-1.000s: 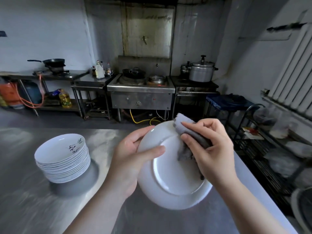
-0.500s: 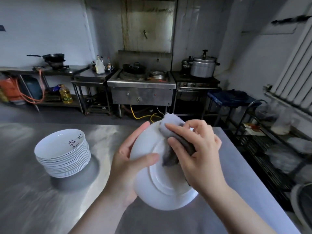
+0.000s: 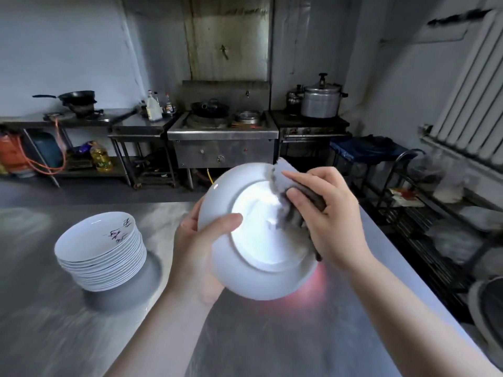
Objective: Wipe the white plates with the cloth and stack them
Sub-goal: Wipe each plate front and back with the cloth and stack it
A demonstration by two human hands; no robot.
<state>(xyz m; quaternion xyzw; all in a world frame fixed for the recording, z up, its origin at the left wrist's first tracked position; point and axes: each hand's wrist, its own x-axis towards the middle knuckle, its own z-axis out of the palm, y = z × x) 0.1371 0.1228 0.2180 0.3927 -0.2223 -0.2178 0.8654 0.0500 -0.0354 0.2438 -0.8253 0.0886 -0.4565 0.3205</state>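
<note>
Plate [image 3: 253,278] first: we see it raised above the steel counter [image 3: 272,336], tilted on edge with its underside and foot ring turned toward us, lying between the two hands. Our view has the left hand [image 3: 196,257] at its left rim, thumb laid across the back of the plate near the foot ring and the other fingers curled behind the rim, so that hand clasps the plate firmly. On the opposite side the right hand [image 3: 332,219] grips a grey cloth [image 3: 288,197], bunched under curled fingers and pressed against the upper right part of the plate's back; one corner of the cloth pokes up past the top rim, and a darker fold trails down along the right edge. We cannot tell how much of the cloth lies behind the palm (the hand covers it). Both forearms reach in from the bottom of the view. To the left of the hands, well apart from the held plate, a stack of white plates [image 3: 100,257] stands on the counter, the top one bearing dark brush-like markings on its inner face. Beyond the counter we make out a stove [image 3: 223,137] and a large metal pot [image 3: 321,102] against the far wall.
</note>
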